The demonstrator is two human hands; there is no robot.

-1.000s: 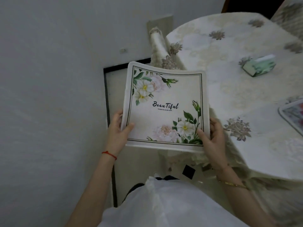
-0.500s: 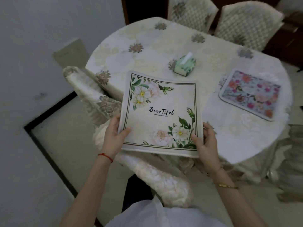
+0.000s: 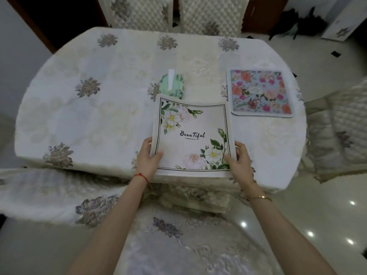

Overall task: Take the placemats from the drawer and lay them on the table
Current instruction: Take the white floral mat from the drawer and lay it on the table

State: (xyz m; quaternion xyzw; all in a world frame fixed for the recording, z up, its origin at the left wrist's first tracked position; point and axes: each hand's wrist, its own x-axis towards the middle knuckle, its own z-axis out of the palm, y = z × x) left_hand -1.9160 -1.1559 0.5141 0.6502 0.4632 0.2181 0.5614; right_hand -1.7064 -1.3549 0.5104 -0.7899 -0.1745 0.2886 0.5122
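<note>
The placemat (image 3: 191, 135) looks matt and smooth, with a printed flower face, and it bends softly. The table (image 3: 99, 108) wears an embroidered cloth with a slight sheen. The floor (image 3: 327, 225) is glossy tile, and the chairs (image 3: 210, 14) have quilted fabric backs.

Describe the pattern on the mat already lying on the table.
Head view: flat placemat, pale blue with pink, orange, red flowers.

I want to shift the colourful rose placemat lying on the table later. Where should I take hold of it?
Probably the rose placemat is best pinched at its near edge, coming from the person's side: it lies flat and thin on the table, that edge is bare, and nothing rests on it.
</note>
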